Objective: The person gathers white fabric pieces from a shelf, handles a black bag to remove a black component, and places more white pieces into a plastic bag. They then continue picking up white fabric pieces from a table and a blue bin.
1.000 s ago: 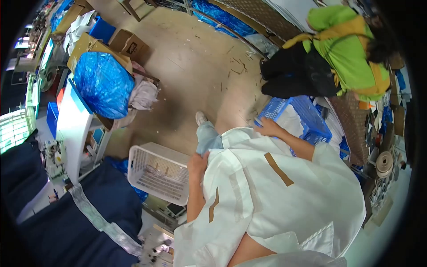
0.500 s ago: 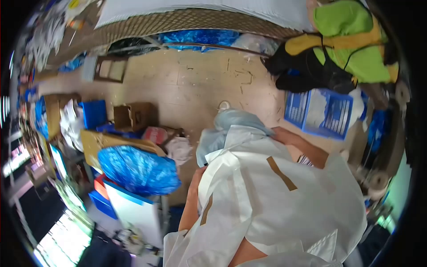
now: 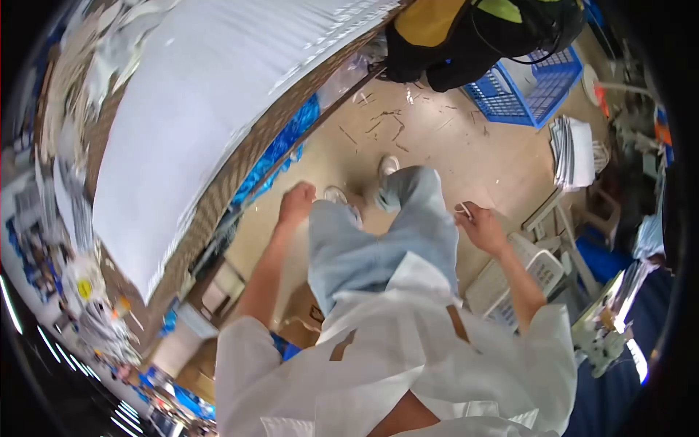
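Observation:
My left hand [image 3: 297, 204] hangs beside my left thigh, close to the table edge, with its fingers curled in. Its palm is turned away, so whatever it may hold is hidden. Out past my right thigh is my right hand [image 3: 482, 227], its fingers bent around a small white thing [image 3: 464, 210] that I cannot make out. Between the hands are my light blue jeans [image 3: 364, 251] and a loose white shirt [image 3: 386, 335] with brown strips.
A large stack of white sheets [image 3: 196, 109] covers the table at left, with blue plastic [image 3: 280, 149] below. Ahead, a person in black trousers [image 3: 473, 54] is by a blue crate [image 3: 535, 95]. Folded white sheets [image 3: 573, 153] and a white plastic basket [image 3: 535, 273] stand right.
My view has turned rightward, bringing the table to my left side. Both hands have come away from the shirt's sides and now hang out beside my legs.

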Demonstrator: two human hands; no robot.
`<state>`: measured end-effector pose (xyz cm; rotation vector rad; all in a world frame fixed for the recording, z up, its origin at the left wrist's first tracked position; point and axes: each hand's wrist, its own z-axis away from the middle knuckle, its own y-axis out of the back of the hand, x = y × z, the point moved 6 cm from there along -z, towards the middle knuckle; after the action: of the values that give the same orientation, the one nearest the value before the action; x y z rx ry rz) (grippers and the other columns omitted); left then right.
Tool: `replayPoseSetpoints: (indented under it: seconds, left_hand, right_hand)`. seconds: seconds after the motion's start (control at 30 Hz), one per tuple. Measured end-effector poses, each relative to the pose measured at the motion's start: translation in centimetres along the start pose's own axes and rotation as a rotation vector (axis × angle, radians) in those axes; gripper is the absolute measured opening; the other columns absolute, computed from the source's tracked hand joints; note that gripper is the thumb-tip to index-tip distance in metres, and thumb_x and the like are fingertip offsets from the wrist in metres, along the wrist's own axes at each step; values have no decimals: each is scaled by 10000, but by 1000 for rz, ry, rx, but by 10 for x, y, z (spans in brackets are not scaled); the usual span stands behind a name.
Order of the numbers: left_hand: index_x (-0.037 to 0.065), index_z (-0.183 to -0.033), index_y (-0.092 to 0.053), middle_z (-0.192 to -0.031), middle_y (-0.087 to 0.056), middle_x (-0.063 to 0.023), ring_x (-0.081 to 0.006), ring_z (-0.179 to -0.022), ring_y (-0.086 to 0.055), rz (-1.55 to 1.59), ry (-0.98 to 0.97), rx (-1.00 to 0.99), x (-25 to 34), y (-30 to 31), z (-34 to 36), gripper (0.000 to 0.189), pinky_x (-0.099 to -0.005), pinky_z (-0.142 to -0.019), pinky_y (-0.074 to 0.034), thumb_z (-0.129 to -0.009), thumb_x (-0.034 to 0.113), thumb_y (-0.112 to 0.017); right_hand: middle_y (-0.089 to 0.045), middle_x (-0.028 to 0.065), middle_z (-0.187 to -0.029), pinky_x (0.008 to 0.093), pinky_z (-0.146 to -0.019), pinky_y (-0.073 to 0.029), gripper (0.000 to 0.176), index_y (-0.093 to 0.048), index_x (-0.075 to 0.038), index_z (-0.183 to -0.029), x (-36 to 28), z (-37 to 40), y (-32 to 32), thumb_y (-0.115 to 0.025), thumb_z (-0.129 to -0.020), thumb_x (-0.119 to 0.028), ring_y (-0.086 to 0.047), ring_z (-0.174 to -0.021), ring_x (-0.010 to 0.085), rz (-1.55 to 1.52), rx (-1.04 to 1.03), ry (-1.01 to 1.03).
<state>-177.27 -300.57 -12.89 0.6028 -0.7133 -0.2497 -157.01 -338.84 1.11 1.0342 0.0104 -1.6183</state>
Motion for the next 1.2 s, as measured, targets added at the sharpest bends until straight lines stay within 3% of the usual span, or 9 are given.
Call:
replayPoseSetpoints:
  seconds: [0.2,0.37,0.47,0.57,0.77,0.93,1.03,1.1,1.2]
  left_hand:
    - [86,-1102,-622,-1084,-639,-169,-346,-1049,-585,-318,-598,-32,9,-68,-318,250,-416,-910,-462,-857,117,-584]
    - [125,-1178,-608,-1485,-307,-150,-427,-1333,-327,-758,-749,119,17,-111,-456,375,-464,-1100,-319,-813,193,-656]
    - [90,-1134,-620,-1419,-400,-165,-382,-1305,-378,-1078,-798,207,3,-118,-469,350,-441,-1086,-333,-805,205,-652]
    - [36,-987,-628,-1262,-537,-208,-387,-1164,-510,-852,-1037,287,-67,-112,-542,236,-458,-978,-428,-814,196,-623]
    - [25,-967,-499,-895,-622,-275,-456,-794,-609,-578,-483,255,-104,-97,-508,181,-540,-704,-488,-844,153,-534]
    - [50,-1032,-441,-824,-631,-228,-413,-811,-632,-497,-265,307,-137,-96,-503,267,-488,-710,-492,-837,140,-600]
    - [31,-1202,-418,-1207,-556,-136,-243,-1113,-564,252,-508,156,-161,-91,-479,548,-349,-938,-450,-763,70,-743]
    - [17,-1294,-383,-1336,-473,-186,-284,-1233,-486,5,-668,263,-179,-80,-444,655,-369,-1043,-377,-763,106,-756]
    - [10,-1389,-324,-1498,-257,-211,-338,-1390,-270,-756,-491,214,-236,-77,-408,859,-503,-1127,-216,-713,243,-800]
  right_hand:
    - [-627,211,-901,399,-698,-500,276,-585,-21,-1109,8,-136,-122,-640,-860,-129,-619,-802,380,-85,100,206]
    - [-630,191,-985,421,-729,-508,311,-570,-40,-1143,45,-208,-202,-638,-848,-110,-620,-872,389,-85,75,183]
    - [-623,170,-908,405,-729,-509,425,-564,-38,-1165,58,-222,-217,-641,-747,-20,-623,-846,349,204,140,128]
    - [-608,153,-858,407,-702,-502,547,-557,-33,-1192,58,-210,-220,-646,-654,13,-614,-797,339,68,144,129]
    - [-601,143,-848,405,-689,-497,624,-559,-30,-1202,63,-202,-234,-628,-587,45,-606,-758,343,141,186,2]
    - [-572,128,-798,397,-687,-484,619,-553,-37,-1218,64,-196,-248,-633,-606,5,-584,-715,323,170,163,-21]
    - [-577,130,-807,402,-697,-480,606,-549,-38,-1225,61,-193,-255,-623,-625,-4,-586,-729,328,196,128,-36]
    - [-587,137,-828,417,-715,-478,606,-547,-37,-1231,60,-193,-255,-602,-631,26,-591,-751,342,211,134,-78]
    - [-591,142,-841,424,-730,-478,632,-544,-34,-1236,58,-197,-258,-593,-613,59,-592,-764,352,239,127,-125]
